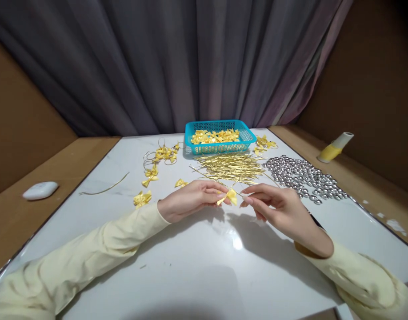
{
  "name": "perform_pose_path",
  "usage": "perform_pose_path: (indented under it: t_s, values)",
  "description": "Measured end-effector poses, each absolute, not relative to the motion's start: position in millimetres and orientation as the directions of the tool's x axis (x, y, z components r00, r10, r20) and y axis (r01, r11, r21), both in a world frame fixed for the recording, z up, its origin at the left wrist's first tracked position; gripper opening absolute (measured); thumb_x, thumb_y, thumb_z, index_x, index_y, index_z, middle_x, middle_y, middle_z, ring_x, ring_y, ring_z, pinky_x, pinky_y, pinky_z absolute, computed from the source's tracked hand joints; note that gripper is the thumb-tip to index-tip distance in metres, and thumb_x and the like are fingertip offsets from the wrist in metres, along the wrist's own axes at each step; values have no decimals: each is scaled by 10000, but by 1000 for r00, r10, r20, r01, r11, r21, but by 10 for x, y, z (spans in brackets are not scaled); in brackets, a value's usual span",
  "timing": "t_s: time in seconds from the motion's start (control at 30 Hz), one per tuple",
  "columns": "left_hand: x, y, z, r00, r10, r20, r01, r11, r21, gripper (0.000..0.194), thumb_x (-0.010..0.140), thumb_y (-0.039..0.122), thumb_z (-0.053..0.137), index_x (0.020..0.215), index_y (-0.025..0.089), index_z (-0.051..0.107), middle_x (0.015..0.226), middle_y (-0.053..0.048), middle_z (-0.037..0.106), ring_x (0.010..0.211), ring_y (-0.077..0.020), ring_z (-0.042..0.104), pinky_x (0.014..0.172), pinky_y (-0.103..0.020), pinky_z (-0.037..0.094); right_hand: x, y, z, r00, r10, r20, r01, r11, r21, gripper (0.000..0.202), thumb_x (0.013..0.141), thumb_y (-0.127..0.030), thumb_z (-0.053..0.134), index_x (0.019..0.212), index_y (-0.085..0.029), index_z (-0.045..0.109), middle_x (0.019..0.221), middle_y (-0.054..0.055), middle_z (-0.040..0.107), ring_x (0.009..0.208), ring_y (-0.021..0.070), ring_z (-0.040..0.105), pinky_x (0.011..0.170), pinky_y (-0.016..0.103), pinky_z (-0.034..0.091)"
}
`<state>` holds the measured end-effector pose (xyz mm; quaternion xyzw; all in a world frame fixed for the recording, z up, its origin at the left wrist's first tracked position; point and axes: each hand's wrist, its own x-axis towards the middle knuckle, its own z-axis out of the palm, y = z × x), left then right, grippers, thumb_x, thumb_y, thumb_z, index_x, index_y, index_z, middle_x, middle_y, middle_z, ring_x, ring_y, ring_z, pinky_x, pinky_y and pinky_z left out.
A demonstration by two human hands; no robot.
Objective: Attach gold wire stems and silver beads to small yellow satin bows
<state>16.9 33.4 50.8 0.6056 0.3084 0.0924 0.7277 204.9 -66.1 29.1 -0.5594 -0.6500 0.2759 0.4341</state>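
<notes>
Between my two hands, just above the white table, is a yellow ribbon bow point(231, 197). My left hand point(202, 195) pinches the bow from its left side, thumb and fingers closed. With thumb and index finger my right hand point(274, 205) grips the end of a thin gold twist tie point(239, 194) that runs to the bow. How the tie passes through the bow is hidden by my fingers. Right behind my hands lies a heap of gold twist ties point(229, 168). A loose yellow bow point(181, 182) rests beside my left wrist.
A blue basket point(220, 149) of yellow bows stands at the back. Silver beads point(300, 175) spread at the right. More bows point(166, 153) with loops lie left of the basket. A single tie point(106, 189), a white case point(40, 190) and a yellow-white tube point(335, 147) sit farther out.
</notes>
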Motion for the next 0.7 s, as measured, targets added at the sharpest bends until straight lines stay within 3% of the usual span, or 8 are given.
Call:
perform_pose_path:
  t_s: [0.2,0.33,0.57,0.7]
  values:
    - [158,332,510,786,519,-337,273,198,941,202,776,206,590,967,151,625,845,-31,637,757,-118,533,686,-239,366,2042,-688,274,-102,883,459,658,405,-634,110,802,-170,541,756,-168,641,574,3,640,445,86,508,444,187,401]
    - [154,331,529,793,512,-331,288,164,944,201,769,238,588,945,156,638,821,-20,628,702,-115,507,659,-243,351,2065,-666,251,-109,862,495,676,429,-599,116,792,-133,549,780,-166,660,616,9,658,478,95,540,476,198,423]
    - [160,340,513,786,514,-344,290,186,939,212,769,234,584,957,151,632,793,-6,587,669,-97,457,605,-226,313,2088,-602,262,-115,871,478,529,462,-712,119,784,-180,579,763,-192,696,937,64,678,803,175,634,661,279,516]
    - [160,358,502,797,504,-334,290,166,942,226,754,238,597,965,164,629,792,1,570,640,-90,431,568,-226,289,2077,-586,271,-54,950,309,321,309,-895,113,764,-251,608,747,-201,708,943,72,667,806,188,626,582,281,534]
